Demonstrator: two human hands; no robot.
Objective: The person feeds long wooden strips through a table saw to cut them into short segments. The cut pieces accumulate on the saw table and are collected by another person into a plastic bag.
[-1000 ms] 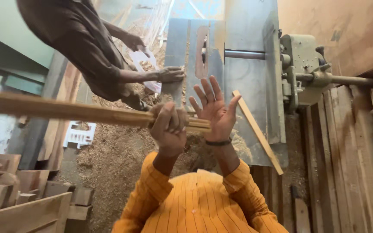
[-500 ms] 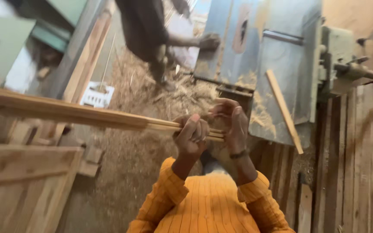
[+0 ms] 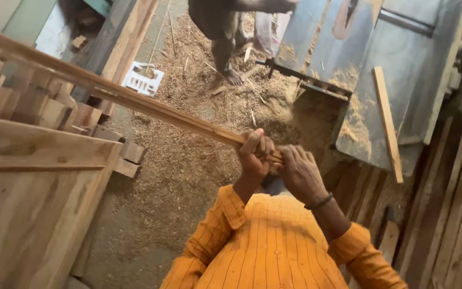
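Several broad wooden panels (image 3: 38, 203) stacked at far left, with short offcut blocks (image 3: 54, 112) piled behind them. Crossing above these, a bundle of long thin wooden strips (image 3: 135, 101), slanting from the upper left edge down toward the middle. Just beyond the bundle, a small white plastic piece (image 3: 143, 81) lying on a sawdust-covered floor (image 3: 188, 160).

At the near end of the strips, left hand (image 3: 255, 155) wrapped tight around the bundle, thumb pointing up. Right beside it and touching, right hand (image 3: 299, 174) closed over the same end, a dark bracelet (image 3: 319, 202) at the wrist. Both hands together, clamped on the strips, raised in front of orange striped sleeves (image 3: 268, 246).

Farther back, near the top middle, another person's bare foot (image 3: 231, 75) on the sawdust. To the right, a grey-blue machine table (image 3: 402, 64) dusted with shavings, a single loose strip (image 3: 387, 123) lying across its near edge. Along the far right, dark planks (image 3: 455, 214) laid side by side.
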